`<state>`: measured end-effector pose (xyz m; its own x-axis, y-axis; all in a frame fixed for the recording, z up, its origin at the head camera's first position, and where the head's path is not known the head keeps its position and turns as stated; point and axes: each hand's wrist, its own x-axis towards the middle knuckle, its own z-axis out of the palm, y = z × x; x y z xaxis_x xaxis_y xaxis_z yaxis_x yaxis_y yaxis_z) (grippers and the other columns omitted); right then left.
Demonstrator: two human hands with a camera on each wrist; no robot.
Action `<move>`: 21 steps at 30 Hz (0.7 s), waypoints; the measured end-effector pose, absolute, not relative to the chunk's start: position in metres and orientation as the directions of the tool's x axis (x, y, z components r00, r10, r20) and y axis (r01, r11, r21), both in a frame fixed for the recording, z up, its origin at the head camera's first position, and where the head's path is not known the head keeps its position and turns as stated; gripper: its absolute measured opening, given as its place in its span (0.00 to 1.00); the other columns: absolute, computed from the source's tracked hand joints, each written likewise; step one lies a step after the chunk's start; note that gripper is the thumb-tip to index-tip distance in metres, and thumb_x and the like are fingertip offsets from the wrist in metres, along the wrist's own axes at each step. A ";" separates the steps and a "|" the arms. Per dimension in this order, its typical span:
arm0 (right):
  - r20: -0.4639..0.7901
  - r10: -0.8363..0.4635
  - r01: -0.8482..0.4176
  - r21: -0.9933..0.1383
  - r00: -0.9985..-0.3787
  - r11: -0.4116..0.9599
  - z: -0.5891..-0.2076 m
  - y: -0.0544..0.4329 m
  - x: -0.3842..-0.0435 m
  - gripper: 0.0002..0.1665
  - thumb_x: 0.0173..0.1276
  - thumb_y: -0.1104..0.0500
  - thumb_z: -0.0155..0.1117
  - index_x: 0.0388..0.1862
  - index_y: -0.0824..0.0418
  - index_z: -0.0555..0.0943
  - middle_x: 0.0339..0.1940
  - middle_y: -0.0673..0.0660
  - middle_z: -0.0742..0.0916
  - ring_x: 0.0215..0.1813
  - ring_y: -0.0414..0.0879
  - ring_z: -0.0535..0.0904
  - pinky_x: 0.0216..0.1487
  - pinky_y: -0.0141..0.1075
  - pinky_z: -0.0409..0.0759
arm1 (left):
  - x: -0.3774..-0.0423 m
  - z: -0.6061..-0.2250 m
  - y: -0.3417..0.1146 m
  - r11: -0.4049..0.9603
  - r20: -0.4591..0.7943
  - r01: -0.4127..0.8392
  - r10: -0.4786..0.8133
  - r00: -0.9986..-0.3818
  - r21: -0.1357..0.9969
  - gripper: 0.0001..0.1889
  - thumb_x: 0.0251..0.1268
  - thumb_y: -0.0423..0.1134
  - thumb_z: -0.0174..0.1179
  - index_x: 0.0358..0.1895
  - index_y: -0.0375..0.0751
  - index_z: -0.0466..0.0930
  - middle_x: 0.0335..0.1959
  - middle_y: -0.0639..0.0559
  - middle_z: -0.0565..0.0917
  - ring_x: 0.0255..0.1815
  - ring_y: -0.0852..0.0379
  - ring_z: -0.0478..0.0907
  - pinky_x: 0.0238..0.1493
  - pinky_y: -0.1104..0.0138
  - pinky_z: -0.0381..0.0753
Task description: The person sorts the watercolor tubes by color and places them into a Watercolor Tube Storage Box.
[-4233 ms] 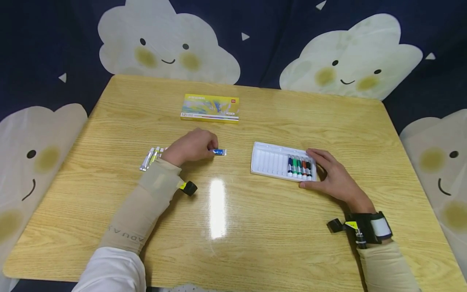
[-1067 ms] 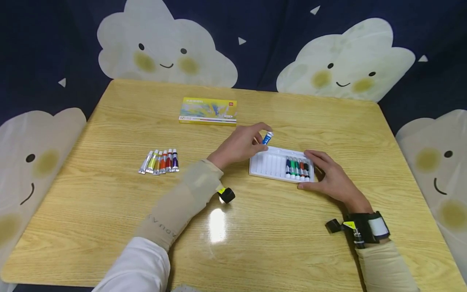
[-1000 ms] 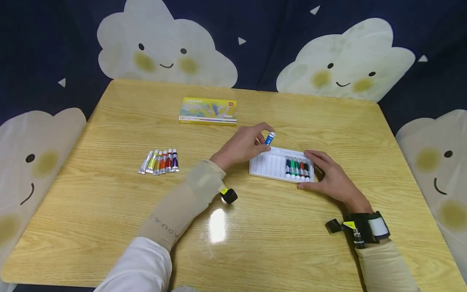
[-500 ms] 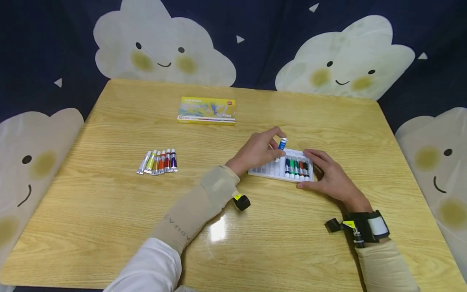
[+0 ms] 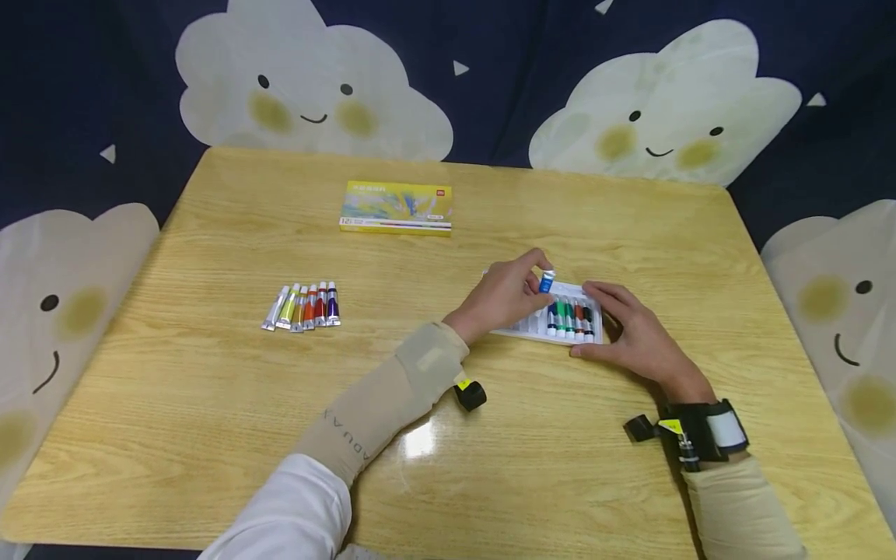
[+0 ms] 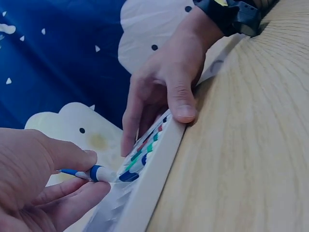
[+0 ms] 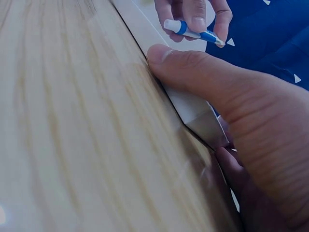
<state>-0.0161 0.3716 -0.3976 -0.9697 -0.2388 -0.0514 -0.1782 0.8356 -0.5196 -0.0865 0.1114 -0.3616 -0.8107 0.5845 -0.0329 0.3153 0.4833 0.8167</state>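
My left hand (image 5: 505,295) pinches a blue paint tube (image 5: 547,281) between thumb and fingers, tilted just over the white plastic tray (image 5: 539,337). In the left wrist view the tube's white cap (image 6: 106,174) points at the slots beside the tubes lying there. Several tubes (image 5: 570,317), dark blue, green, brown and black among them, fill the tray's right part. My right hand (image 5: 633,334) grips the tray's right end, thumb on the near side and fingers at the far side. The left hand covers much of the tray's left part in the head view.
Several paint tubes (image 5: 302,306), silver-white through yellow, orange and red to purple, lie in a row on the table's left. A yellow paint box (image 5: 396,208) lies flat farther back. The wooden table (image 5: 210,435) ends at a dark cloud-print cloth (image 5: 490,93).
My left hand has carried the blue tube from beside the loose row rightward to the tray, turning it steeper and lowering it toward the slots. The right hand keeps its place on the tray.
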 end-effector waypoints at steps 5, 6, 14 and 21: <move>-0.057 -0.233 -0.172 -0.507 -0.971 0.844 -0.397 0.372 -0.018 0.64 0.52 0.40 0.84 0.83 0.53 0.62 0.82 0.59 0.66 0.81 0.64 0.63 0.74 0.66 0.65 | -0.086 -0.364 0.115 0.492 -0.026 0.331 0.586 -0.810 0.805 0.17 0.71 0.43 0.67 0.59 0.46 0.79 0.45 0.52 0.88 0.43 0.62 0.83 0.45 0.73 0.79; -0.057 -0.234 -0.173 -0.508 -0.971 0.844 -0.397 0.372 -0.018 0.64 0.52 0.40 0.84 0.83 0.53 0.62 0.82 0.59 0.66 0.81 0.64 0.63 0.73 0.66 0.65 | -0.087 -0.364 0.115 0.498 -0.026 0.333 0.584 -0.811 0.801 0.16 0.71 0.42 0.67 0.58 0.45 0.81 0.45 0.52 0.88 0.43 0.62 0.83 0.45 0.73 0.79; -0.056 -0.238 -0.177 -0.511 -0.970 0.841 -0.396 0.372 -0.017 0.64 0.53 0.40 0.84 0.83 0.53 0.62 0.82 0.60 0.66 0.80 0.65 0.62 0.73 0.67 0.64 | -0.086 -0.364 0.116 0.493 -0.027 0.325 0.581 -0.813 0.807 0.13 0.72 0.39 0.65 0.56 0.45 0.84 0.46 0.51 0.89 0.45 0.60 0.83 0.44 0.72 0.77; -0.036 -0.259 -0.203 -0.522 -0.965 0.828 -0.397 0.372 -0.016 0.63 0.53 0.41 0.84 0.83 0.53 0.62 0.81 0.61 0.67 0.79 0.66 0.64 0.71 0.67 0.66 | -0.084 -0.368 0.118 0.484 0.004 0.356 0.588 -0.809 0.799 0.11 0.72 0.39 0.64 0.53 0.43 0.85 0.41 0.53 0.87 0.40 0.62 0.81 0.40 0.75 0.76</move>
